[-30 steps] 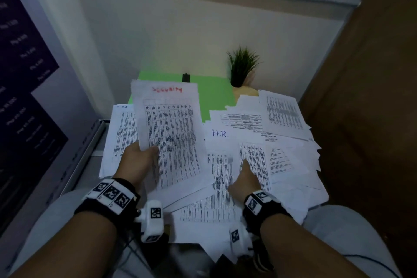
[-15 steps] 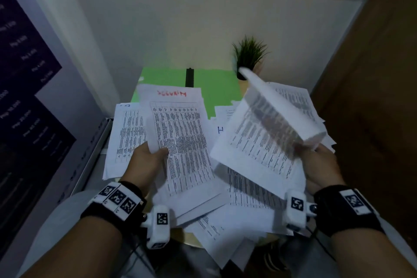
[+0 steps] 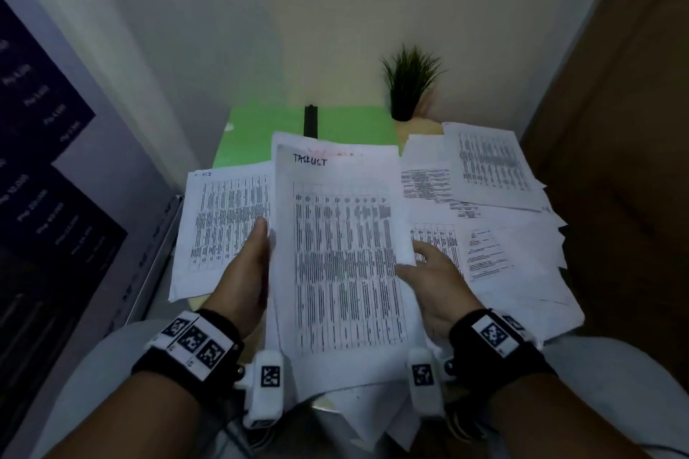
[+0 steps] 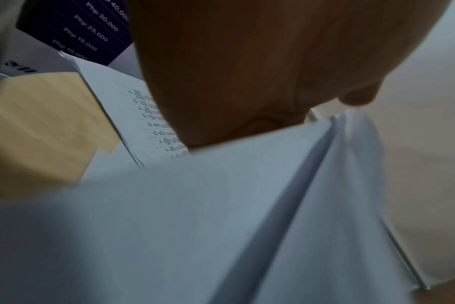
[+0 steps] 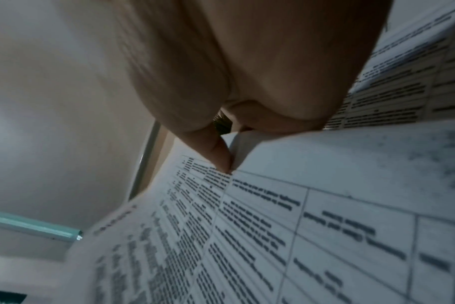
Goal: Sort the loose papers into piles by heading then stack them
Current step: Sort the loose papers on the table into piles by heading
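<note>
A printed sheet headed "TASKLIST" point(image 3: 346, 253) lies on top of a small stack held up in front of me. A red-lettered heading peeks out above it. My left hand point(image 3: 249, 272) grips the stack's left edge, thumb along the margin, fingers hidden underneath. My right hand point(image 3: 428, 279) pinches the top sheet's right edge; in the right wrist view the thumb tip point(image 5: 221, 162) presses on the print. One sorted sheet pile point(image 3: 220, 227) lies on the table at the left. Several loose papers point(image 3: 496, 246) overlap at the right.
A green mat point(image 3: 268, 130) covers the far side of the light wood table point(image 3: 417, 130), with a black object point(image 3: 310, 119) on it and a small potted plant point(image 3: 408, 86) behind. A dark poster point(image 3: 44, 179) hangs left, and a wooden door point(image 3: 615, 123) stands right.
My right hand lifted a sheet off the loose heap, carried it left and laid it on the stack in my left hand, covering the red-headed sheet.
</note>
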A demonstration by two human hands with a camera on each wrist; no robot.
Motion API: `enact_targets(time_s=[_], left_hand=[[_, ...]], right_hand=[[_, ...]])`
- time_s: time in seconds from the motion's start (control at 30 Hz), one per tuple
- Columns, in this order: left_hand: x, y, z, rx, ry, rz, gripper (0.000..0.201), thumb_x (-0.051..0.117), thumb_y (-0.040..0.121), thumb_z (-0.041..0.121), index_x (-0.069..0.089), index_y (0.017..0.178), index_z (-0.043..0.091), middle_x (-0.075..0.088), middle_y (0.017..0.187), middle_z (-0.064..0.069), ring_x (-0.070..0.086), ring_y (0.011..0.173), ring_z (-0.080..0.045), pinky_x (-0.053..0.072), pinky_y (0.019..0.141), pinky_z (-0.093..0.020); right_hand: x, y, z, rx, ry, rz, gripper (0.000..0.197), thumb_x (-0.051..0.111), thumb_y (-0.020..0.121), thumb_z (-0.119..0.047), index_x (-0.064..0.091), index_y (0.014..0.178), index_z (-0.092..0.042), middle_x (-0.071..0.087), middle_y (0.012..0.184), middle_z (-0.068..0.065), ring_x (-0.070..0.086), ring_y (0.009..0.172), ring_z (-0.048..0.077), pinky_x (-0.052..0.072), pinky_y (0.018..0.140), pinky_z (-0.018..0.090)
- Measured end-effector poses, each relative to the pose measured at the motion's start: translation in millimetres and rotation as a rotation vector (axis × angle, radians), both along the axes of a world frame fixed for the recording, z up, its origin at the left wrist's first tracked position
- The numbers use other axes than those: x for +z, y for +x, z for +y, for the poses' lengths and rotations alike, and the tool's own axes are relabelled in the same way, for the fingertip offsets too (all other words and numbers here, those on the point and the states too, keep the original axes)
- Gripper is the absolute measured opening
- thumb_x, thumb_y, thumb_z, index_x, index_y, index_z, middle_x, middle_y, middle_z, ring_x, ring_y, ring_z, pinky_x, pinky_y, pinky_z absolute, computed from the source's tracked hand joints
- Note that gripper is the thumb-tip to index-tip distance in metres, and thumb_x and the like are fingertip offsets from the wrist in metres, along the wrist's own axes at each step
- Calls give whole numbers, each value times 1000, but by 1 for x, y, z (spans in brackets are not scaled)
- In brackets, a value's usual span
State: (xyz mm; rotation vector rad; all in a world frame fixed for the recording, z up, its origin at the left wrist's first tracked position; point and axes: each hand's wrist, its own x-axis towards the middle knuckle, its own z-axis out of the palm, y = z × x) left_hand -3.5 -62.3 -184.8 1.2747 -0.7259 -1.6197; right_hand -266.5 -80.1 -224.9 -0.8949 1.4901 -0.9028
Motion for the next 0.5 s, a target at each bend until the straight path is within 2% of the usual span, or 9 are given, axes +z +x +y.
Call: enact_targets(time_s=[0.07,0.1,0.13,0.17,0.23,0.27,0.33,0.43,0.5], left_hand=[[-6,-1,0,-19,-1,-106,73,61,87,67,55,144,22,63,141,-5,62,127,-24,41,113,-52],[-6,-3,0,-38,-51,-229,63,68,90,56,57,141,22,66,137,-4,64,122,-23,46,110,-52],[-8,-7,0,-24,-129,-359,43,68,96,37,61,135,22,71,127,-2,69,114,-20,53,104,-46],[-6,-12,1,4,-207,-445,29,63,100,19,64,128,23,76,115,4,71,106,-16,58,96,-36],[7,-24,4,47,-361,-472,30,54,102,4,64,119,26,77,102,18,71,100,-4,58,87,-19],[14,-30,6,72,-432,-471,30,52,102,4,63,118,27,76,101,20,70,100,-1,56,85,-16],[24,-39,8,137,-545,-441,28,53,102,8,59,121,27,74,109,17,68,107,-4,54,87,-18],[20,-45,9,169,-600,-485,32,55,102,15,56,133,23,69,122,17,63,117,-1,52,93,-21],[9,-45,8,150,-570,-530,34,58,101,16,54,134,24,68,123,13,62,117,-2,52,95,-28]], right_hand=[[14,-2,2,-8,-104,61,20,61,97,-2,71,113,-11,76,84,-8,72,81,16,56,70,26],[24,-2,4,-11,-181,93,18,60,99,-2,73,110,-10,75,80,-13,70,74,5,53,65,17],[35,-2,7,-17,-267,121,20,58,100,-2,73,111,-10,76,84,-14,69,74,-1,50,65,12],[46,-1,9,-31,-357,143,22,57,101,-2,73,114,-10,77,92,-12,69,79,-3,51,69,12],[63,3,16,-38,-528,177,25,52,104,-3,70,121,-10,75,103,-8,70,92,0,56,80,18],[68,6,20,-38,-596,186,25,50,105,-3,67,123,-9,74,106,-8,70,98,2,56,85,20],[69,10,27,-49,-691,185,27,46,107,-2,63,125,-12,71,111,-10,68,106,4,55,92,22],[61,15,33,-57,-697,152,30,45,107,-2,58,124,-22,70,111,-11,67,107,8,56,91,25],[48,17,34,-61,-618,117,35,48,104,0,56,123,-28,69,112,-14,66,104,-2,52,86,14]])
